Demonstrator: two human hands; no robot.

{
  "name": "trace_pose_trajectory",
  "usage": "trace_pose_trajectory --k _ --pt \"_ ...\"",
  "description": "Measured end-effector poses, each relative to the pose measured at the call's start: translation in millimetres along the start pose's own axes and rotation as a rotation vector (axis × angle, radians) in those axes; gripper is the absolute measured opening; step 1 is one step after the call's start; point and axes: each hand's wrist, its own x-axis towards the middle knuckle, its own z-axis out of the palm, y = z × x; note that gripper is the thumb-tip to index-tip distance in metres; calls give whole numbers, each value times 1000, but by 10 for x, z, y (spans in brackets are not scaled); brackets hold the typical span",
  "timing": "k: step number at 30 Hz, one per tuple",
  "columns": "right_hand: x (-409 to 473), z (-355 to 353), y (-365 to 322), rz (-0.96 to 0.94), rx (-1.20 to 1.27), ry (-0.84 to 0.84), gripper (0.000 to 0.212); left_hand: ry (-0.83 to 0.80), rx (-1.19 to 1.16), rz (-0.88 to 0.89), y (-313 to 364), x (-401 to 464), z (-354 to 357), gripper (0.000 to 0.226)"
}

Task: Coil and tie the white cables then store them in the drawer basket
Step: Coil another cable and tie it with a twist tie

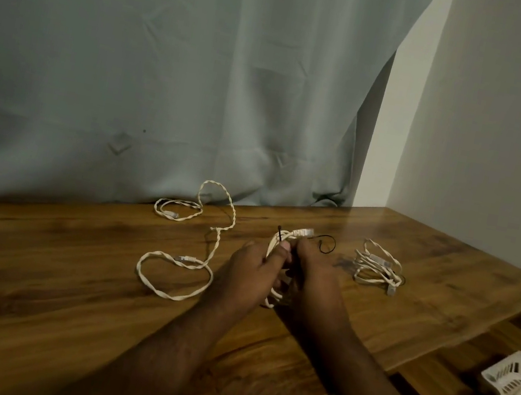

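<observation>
- Both your hands grip 1 coil [283, 239] just above the table [65, 267]: your left hand [251, 269] curls round its left side with the thumb up against the loops, and your right hand [311, 269] pinches it from the right.
- Black tie [327, 244] sticks out past your fingers, 1 end above your left thumb and a loop curling off above your right hand.
- Left of the grip, a loose cable [205, 243] sprawls in 2 open loops, its far end reaching the curtain [172, 60].
- Right of the grip, well apart, a bundled cable [376, 264] lies on the table.
- Nearer you and far to the right, 2 baskets [513, 391] sit in the open drawer [448, 387]; no cable shows in them.
</observation>
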Motion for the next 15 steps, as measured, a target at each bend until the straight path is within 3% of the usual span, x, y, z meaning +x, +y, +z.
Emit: trace_pose_trajectory --k 7,15 --pt "16 17 38 -70 -56 -27 38 -104 -66 -111 -26 27 -80 27" --pt "52 52 82 -85 -109 46 18 -40 278 17 64 -46 54 28"
